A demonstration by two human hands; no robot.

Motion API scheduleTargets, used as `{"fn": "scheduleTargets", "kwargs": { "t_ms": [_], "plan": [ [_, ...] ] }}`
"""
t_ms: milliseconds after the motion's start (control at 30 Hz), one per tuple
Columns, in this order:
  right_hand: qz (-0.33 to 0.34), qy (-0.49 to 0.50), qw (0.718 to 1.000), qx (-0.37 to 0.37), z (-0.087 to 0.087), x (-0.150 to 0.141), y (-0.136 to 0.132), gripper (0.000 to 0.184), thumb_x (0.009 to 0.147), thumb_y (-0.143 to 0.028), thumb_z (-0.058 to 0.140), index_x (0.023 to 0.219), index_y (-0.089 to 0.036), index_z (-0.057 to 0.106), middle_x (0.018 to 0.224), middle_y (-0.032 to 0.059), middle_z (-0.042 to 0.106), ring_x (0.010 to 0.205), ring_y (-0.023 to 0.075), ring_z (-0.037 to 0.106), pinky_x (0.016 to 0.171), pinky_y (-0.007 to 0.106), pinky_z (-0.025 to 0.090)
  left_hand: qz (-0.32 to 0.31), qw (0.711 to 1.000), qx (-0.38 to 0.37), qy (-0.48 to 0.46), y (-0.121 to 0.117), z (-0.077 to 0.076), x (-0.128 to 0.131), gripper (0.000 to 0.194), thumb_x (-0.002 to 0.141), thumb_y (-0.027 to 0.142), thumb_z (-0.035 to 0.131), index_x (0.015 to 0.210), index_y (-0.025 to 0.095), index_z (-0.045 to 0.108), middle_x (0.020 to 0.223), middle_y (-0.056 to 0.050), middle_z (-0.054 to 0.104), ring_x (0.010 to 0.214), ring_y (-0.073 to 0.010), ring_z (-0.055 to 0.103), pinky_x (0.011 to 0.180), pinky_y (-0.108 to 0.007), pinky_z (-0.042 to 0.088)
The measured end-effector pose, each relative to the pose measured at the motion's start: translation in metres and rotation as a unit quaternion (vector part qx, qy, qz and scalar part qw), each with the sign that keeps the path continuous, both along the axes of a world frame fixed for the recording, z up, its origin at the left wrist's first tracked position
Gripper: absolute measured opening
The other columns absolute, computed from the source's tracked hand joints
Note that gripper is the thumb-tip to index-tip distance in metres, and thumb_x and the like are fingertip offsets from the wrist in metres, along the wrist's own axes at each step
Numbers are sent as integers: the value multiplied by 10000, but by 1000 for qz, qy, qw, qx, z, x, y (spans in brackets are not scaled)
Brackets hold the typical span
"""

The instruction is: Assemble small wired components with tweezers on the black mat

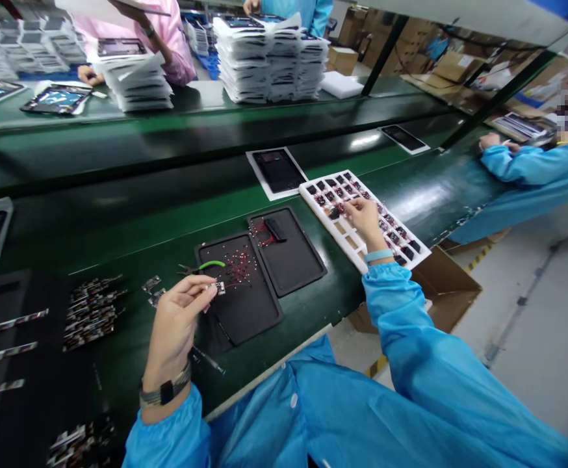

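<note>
My left hand (184,309) pinches a small circuit board (221,288) between thumb and fingertips. It hovers over the left edge of a black tray (249,318), where short red wires (240,265) lie scattered. Beside the hand are green-handled pliers (210,264). My right hand (364,218) reaches into a white foam tray (335,231) with rows of small black parts on red wires. Its fingers are closed on one black part with red wires (335,212). A second black tray (296,270) holds a black part with red wires (275,229).
Stacked narrow circuit boards (93,312) lie at left, and a thin pen-like tool (209,359) near the front edge. Tablet-like panels (279,172) rest on the green belt. A cardboard box (452,289) stands below the right edge. Co-workers sit opposite and at right.
</note>
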State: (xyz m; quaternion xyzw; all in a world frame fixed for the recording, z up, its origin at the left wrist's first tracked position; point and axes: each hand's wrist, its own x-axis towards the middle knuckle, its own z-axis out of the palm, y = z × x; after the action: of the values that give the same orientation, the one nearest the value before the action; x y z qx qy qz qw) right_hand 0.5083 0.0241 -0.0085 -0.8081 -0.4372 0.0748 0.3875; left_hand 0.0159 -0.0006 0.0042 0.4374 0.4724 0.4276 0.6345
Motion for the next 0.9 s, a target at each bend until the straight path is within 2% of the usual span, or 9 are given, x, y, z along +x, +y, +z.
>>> {"fn": "scheduleTargets", "kwargs": {
  "t_ms": [100,167,267,333,467,600,667,767,900],
  "plan": [
    [21,0,999,29,15,5,-2,242,869,-407,648,752,-196,626,767,65,670,747,215,604,747,368,507,-1,1000,0,3,0,-1,0,324,680,331,930,921,167,788,829,-42,707,714,-128,599,592,-202,443],
    [67,13,997,36,28,5,-7,253,864,-424,670,756,-198,628,782,69,682,760,219,615,761,376,509,2,1000,0,2,0,-2,-1,321,681,328,931,919,169,787,845,-45,712,724,-129,603,596,-201,445],
    [152,25,988,-4,43,-5,-17,277,859,-452,700,770,-194,655,786,68,705,754,218,632,754,373,502,3,1000,0,0,0,-3,-3,309,696,329,924,926,175,787,848,-44,721,735,-132,612,605,-202,448],
    [207,19,977,-48,47,-19,-22,284,872,-460,698,783,-192,681,787,66,719,752,219,642,747,370,497,2,1000,-2,-1,0,-2,-4,294,708,325,920,925,178,786,838,-40,721,735,-129,611,612,-200,447],
    [302,10,949,-93,37,-65,-26,265,909,-440,669,817,-195,710,801,56,738,771,223,667,754,362,499,2,1000,-5,2,-1,-1,-2,281,719,313,916,929,180,786,843,-36,716,732,-121,606,620,-198,444],
    [350,18,929,-122,24,-115,-27,261,926,-443,666,854,-196,710,777,44,736,731,215,666,696,336,490,3,1000,5,7,-1,-1,-1,293,713,319,910,936,175,784,847,-39,715,737,-131,610,608,-208,436],
    [375,35,918,-120,23,-128,-28,264,938,-458,668,913,-202,728,832,50,755,762,224,681,710,339,507,4,1000,8,6,-1,-1,-1,293,711,321,908,934,175,783,839,-36,710,734,-130,607,602,-209,428],
    [389,40,916,-95,24,-124,-33,269,981,-430,609,1059,-215,750,1006,78,773,895,260,701,812,383,550,7,1000,8,6,-1,-1,-2,287,714,316,905,932,175,783,833,-34,706,731,-129,606,605,-210,426],
    [428,-36,898,-93,19,-99,-44,398,949,-329,632,1330,-233,691,1234,120,695,1118,322,650,1015,504,530,8,1000,3,1,-1,-1,-2,281,725,308,901,942,174,784,841,-34,702,737,-125,598,595,-204,418]
  ]
}}
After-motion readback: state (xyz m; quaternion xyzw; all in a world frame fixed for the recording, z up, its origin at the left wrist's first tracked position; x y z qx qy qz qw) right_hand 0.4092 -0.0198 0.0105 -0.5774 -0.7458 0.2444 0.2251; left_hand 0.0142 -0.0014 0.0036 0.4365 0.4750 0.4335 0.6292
